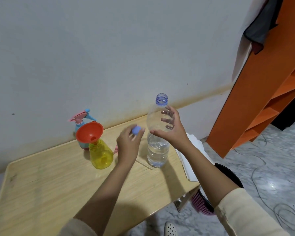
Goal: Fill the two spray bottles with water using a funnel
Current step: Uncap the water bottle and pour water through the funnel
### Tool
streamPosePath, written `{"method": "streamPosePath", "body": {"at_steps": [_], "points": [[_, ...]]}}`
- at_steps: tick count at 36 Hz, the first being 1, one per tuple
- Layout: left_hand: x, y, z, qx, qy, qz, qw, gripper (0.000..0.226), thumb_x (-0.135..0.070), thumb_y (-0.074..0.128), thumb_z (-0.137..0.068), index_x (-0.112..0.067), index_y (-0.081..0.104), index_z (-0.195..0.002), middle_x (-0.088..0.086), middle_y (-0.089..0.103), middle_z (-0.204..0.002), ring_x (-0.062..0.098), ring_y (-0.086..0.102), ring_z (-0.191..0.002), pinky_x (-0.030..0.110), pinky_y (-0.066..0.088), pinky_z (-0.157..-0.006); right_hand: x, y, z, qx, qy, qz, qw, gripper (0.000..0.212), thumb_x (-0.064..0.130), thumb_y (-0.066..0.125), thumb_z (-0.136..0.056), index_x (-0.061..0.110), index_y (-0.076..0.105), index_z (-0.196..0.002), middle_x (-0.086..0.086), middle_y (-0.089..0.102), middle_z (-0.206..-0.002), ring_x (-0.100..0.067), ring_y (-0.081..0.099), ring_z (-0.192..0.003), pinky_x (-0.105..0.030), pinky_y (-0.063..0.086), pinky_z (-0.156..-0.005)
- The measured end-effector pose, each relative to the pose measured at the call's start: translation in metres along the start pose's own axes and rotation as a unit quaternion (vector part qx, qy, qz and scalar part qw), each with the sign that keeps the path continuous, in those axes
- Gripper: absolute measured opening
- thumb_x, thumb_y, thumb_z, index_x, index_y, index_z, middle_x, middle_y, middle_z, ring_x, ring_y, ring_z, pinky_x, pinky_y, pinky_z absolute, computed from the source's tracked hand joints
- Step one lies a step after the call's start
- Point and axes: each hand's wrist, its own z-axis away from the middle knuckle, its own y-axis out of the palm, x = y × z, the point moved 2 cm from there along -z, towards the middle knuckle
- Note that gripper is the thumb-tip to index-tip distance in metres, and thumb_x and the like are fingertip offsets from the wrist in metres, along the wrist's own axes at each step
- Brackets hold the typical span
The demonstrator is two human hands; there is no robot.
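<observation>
A clear water bottle [157, 150] stands uncapped on the wooden table [49, 184], about a third full. My right hand [170, 130] grips its upper body. My left hand [128, 142] pinches the bottle's blue cap [136, 130] just left of the bottle. A yellow spray bottle [100, 154] without its head stands to the left, with an orange funnel [89, 132] tilted in its neck. Behind it stands a blue spray bottle [81, 124] with a pink and blue trigger head. A pink part [115, 149] peeks out beside my left wrist.
A stack of white paper [191, 160] lies at the table's right edge. A dark bin and a pink basket [201, 205] sit on the floor below. An orange shelf unit [266, 92] stands at the right; cables trail over the marble floor.
</observation>
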Motion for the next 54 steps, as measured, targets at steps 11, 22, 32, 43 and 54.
{"method": "streamPosePath", "body": {"at_steps": [11,22,32,43,54], "points": [[0.159,-0.005,0.080,0.148,-0.116,-0.154,0.970,0.038,-0.004,0.068,-0.084,0.001,0.060,-0.121,0.014,0.059,-0.128,0.029,0.052,-0.122,0.030,0.034,-0.105,-0.009,0.003,0.000,-0.007,-0.016,0.001,1.000,0.097,0.029,0.082,-0.056,0.044,0.024,-0.132,0.008,0.040,-0.138,-0.010,0.052,-0.117,-0.006,0.042,-0.083],[0.120,0.012,0.068,-0.062,-0.079,-0.104,0.990,0.045,-0.011,0.065,-0.084,0.010,0.055,-0.122,0.024,0.057,-0.125,0.039,0.055,-0.118,0.044,0.043,-0.103,-0.034,-0.007,0.010,0.069,0.002,0.009,0.998,0.117,0.013,0.089,-0.058,0.039,0.013,-0.144,0.004,0.033,-0.147,-0.008,0.039,-0.133,-0.018,0.038,-0.104],[-0.040,0.048,0.009,0.046,0.045,0.052,0.997,0.091,-0.047,0.076,-0.066,-0.058,0.018,-0.135,-0.020,0.030,-0.147,-0.008,0.029,-0.135,0.022,0.030,-0.107,-0.081,0.003,0.010,0.083,0.057,0.039,0.994,0.106,0.017,0.091,-0.054,0.038,0.023,-0.133,0.023,0.041,-0.129,0.022,0.040,-0.114,0.001,0.035,-0.087],[-0.032,0.028,0.000,-0.048,0.004,0.002,0.999,0.091,-0.040,0.068,-0.083,-0.063,-0.001,-0.137,-0.006,0.031,-0.146,0.014,0.047,-0.121,0.037,0.044,-0.100,-0.067,0.017,-0.026,0.143,-0.051,0.134,0.979,0.098,0.037,0.089,-0.053,0.033,0.037,-0.136,0.014,0.049,-0.127,-0.002,0.049,-0.118,-0.027,0.044,-0.097],[-0.022,0.014,-0.015,-0.171,-0.032,0.167,0.970,0.078,-0.036,0.067,-0.085,-0.057,0.013,-0.137,-0.002,0.042,-0.136,-0.004,0.057,-0.110,0.051,0.047,-0.099,-0.031,0.021,-0.063,0.183,-0.120,0.273,0.937,0.100,0.035,0.082,-0.057,0.050,0.027,-0.139,0.002,0.047,-0.113,-0.017,0.048,-0.109,-0.039,0.036,-0.095]]}}
